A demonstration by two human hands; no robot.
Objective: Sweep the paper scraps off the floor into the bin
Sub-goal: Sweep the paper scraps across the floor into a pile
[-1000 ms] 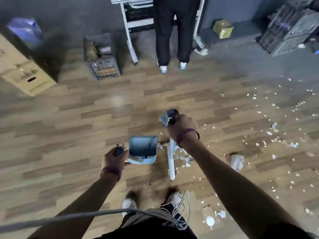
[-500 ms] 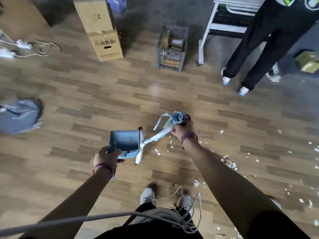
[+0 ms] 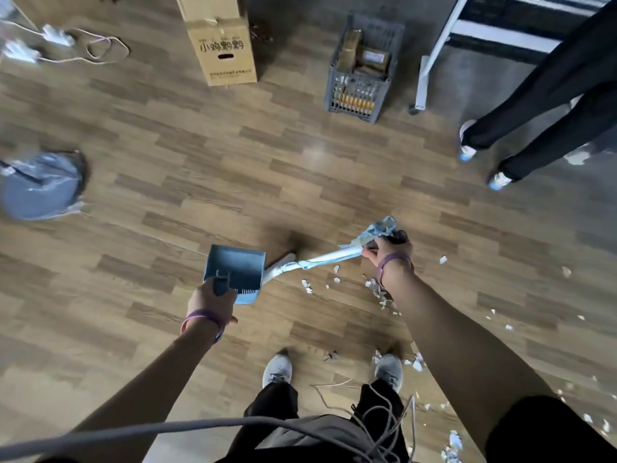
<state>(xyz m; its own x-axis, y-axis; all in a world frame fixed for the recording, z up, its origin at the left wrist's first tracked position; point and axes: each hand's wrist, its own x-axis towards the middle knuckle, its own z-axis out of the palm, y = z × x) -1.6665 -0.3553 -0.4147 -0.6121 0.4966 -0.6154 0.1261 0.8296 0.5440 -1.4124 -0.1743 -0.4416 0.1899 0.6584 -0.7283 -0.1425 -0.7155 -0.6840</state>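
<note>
My left hand [image 3: 210, 297] grips the handle of a blue dustpan [image 3: 235, 269] held just above the wooden floor. My right hand [image 3: 387, 250] is closed on the top of a white broom [image 3: 320, 260], whose head slants down against the dustpan's right side. White paper scraps [image 3: 334, 280] lie on the floor between the broom and my right foot, with more scattered to the right [image 3: 564, 270]. A round grey bin [image 3: 40, 185] lined with a plastic bag stands blurred at the left edge, well away from the dustpan.
A cardboard box [image 3: 223, 45] and a grey crate [image 3: 362, 71] of goods stand at the back. Another person's legs [image 3: 534, 105] are at the right by a white table frame [image 3: 434, 51]. White cables [image 3: 96, 48] lie top left. A grey cord [image 3: 200, 426] crosses my lap.
My view has swung left, bringing the bin and box further in. The broom tilted from upright to slanting with its head at the dustpan, and most scraps now lie to my right.
</note>
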